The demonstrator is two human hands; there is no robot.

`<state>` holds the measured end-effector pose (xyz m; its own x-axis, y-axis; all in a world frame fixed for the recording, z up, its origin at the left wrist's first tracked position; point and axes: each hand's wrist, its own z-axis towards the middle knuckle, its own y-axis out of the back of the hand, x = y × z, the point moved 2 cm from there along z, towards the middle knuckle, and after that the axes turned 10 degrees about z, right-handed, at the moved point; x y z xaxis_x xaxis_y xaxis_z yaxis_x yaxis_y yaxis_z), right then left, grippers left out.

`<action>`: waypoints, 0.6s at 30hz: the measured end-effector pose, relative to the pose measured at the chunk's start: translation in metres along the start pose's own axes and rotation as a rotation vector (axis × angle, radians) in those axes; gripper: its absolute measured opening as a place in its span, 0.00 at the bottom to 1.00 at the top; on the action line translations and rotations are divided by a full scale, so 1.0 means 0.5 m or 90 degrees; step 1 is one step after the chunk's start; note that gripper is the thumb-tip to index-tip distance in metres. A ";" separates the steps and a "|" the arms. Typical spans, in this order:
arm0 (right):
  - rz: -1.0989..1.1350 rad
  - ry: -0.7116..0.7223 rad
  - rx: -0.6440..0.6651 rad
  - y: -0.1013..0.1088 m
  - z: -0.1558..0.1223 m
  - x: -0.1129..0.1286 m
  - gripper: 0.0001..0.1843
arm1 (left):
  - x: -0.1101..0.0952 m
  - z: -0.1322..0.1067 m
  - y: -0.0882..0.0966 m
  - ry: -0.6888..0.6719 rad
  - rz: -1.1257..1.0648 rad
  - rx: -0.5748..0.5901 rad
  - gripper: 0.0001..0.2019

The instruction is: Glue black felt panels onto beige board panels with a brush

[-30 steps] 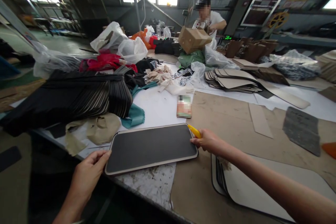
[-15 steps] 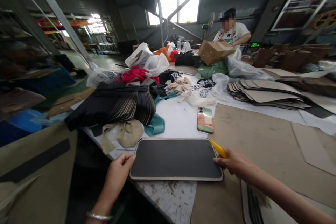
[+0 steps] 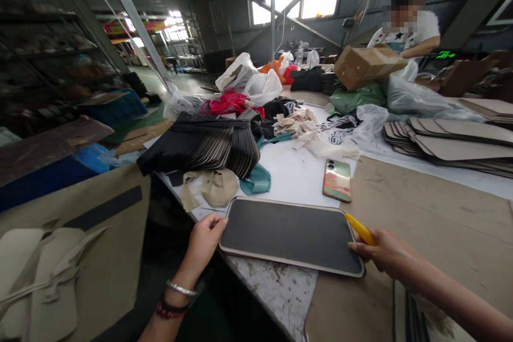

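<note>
Black rounded-rectangle panel with cream edge binding (image 3: pixel 292 236): lies flat at the near edge of a scuffed, flecked white table top (image 3: pixel 276 291), slightly skewed. Clock positions are taken from the panel, 12 o'clock pointing away from the wearer.

Handling estimate: light and fairly stiff, with a matt covered face; unlikely to break, may slide on the table top. Best held by the bound edge, at the long sides or corners.

Left hand (image 3: pixel 204 243), at 9 o'clock: fingers loosely curled, tips against the panel's left end. Whether they pinch the edge cannot be told from this angle. Right hand (image 3: pixel 382 251), at 3 o'clock: fingers closed around a yellow plastic handle (image 3: pixel 359 228), fingertips at the panel's right end. No blade visible.

Nearby: smartphone in a green-and-pink case (image 3: pixel 337 180) at 1 o'clock; crumpled teal fabric scrap (image 3: pixel 255 180) and beige fabric offcuts (image 3: pixel 208 188) at 11 o'clock; bundle of black-and-cream strips (image 3: pixel 198 147) beyond them. Tan cardboard sheet (image 3: pixel 417 208) at 2 to 3 o'clock. Co-worker in a white T-shirt (image 3: pixel 412 32) far off at 1 o'clock, behind a brown cardboard box (image 3: pixel 366 67)
</note>
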<state>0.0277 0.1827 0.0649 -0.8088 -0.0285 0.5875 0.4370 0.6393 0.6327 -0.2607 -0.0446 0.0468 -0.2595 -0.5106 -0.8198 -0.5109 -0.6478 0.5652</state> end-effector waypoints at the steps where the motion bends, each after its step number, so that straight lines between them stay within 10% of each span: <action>1: -0.007 0.002 0.003 0.000 0.002 -0.002 0.13 | 0.001 0.001 0.000 0.000 0.004 -0.002 0.17; 18: -0.028 0.056 0.010 0.015 -0.014 0.010 0.09 | 0.028 0.021 0.011 -0.010 0.055 -0.003 0.21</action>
<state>0.0298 0.1819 0.0762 -0.7894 -0.1232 0.6014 0.3954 0.6474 0.6516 -0.2755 -0.0494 0.0376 -0.3157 -0.5551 -0.7695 -0.4820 -0.6048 0.6340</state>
